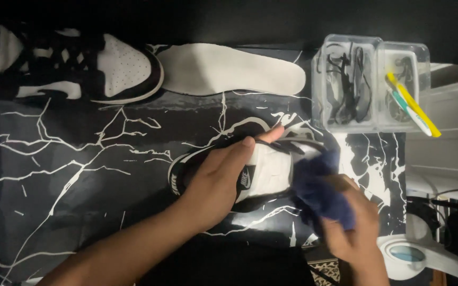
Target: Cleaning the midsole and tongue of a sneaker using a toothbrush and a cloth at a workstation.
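Observation:
A black and white sneaker point(271, 170) lies on its side in the middle of a black mat with white crack lines point(80, 169). My left hand point(216, 182) rests over its heel and side, gripping it, thumb up by the collar. My right hand point(353, 225) clutches a dark blue cloth point(319, 188), which is pressed against the toe end of the sneaker.
A second black and white sneaker point(80, 66) sits at the back left, with a white insole point(229, 69) beside it. Two clear plastic bins point(372, 85) at the back right hold black laces and yellow-green brushes. A white round device point(406, 254) stands at the lower right.

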